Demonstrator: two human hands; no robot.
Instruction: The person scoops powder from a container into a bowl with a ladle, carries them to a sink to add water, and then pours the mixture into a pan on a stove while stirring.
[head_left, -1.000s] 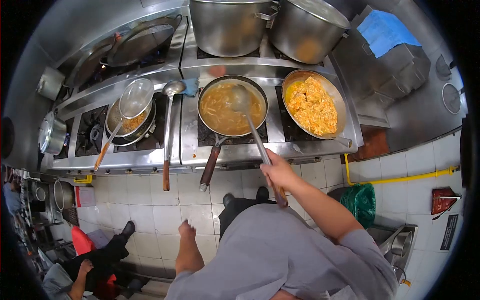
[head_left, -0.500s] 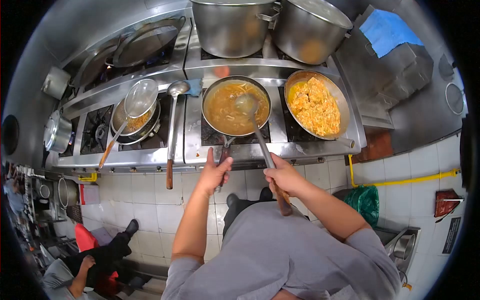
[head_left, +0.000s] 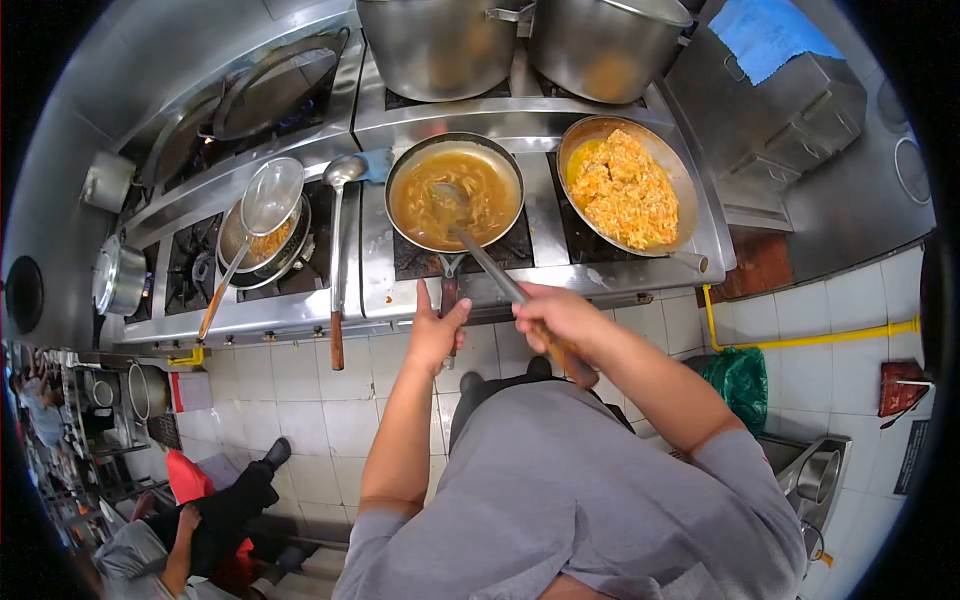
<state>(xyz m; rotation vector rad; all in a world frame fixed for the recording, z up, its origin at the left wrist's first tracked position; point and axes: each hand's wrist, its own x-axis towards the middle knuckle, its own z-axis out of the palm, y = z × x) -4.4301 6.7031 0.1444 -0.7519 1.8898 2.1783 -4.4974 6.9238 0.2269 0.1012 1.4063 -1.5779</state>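
My right hand (head_left: 562, 325) is closed around the wooden grip of a long ladle (head_left: 497, 277). The ladle slants up to the left, its bowl dipped in the brown sauce with pale strips in the frying pan (head_left: 521, 190). At the pan's dark handle is my left hand (head_left: 436, 330), index finger and thumb raised on either side of it. Its other fingers are mostly hidden but seem curled around the handle. The pan rests on a front burner. To its right stands a wider pan (head_left: 690, 195) of orange, shredded-looking food.
Left of the sauce pan, another ladle (head_left: 338, 260) lies beside a blue cloth (head_left: 377, 165). A strainer (head_left: 272, 197) rests over a small pan (head_left: 230, 235). Two large stockpots (head_left: 435, 50) stand behind. A seated person (head_left: 175, 530) is at lower left; a yellow pipe (head_left: 820, 338) runs at right.
The ladle's bowl has swept left and slightly down through the sauce, and my right hand has moved a little left and up. The whole view has shifted slightly.
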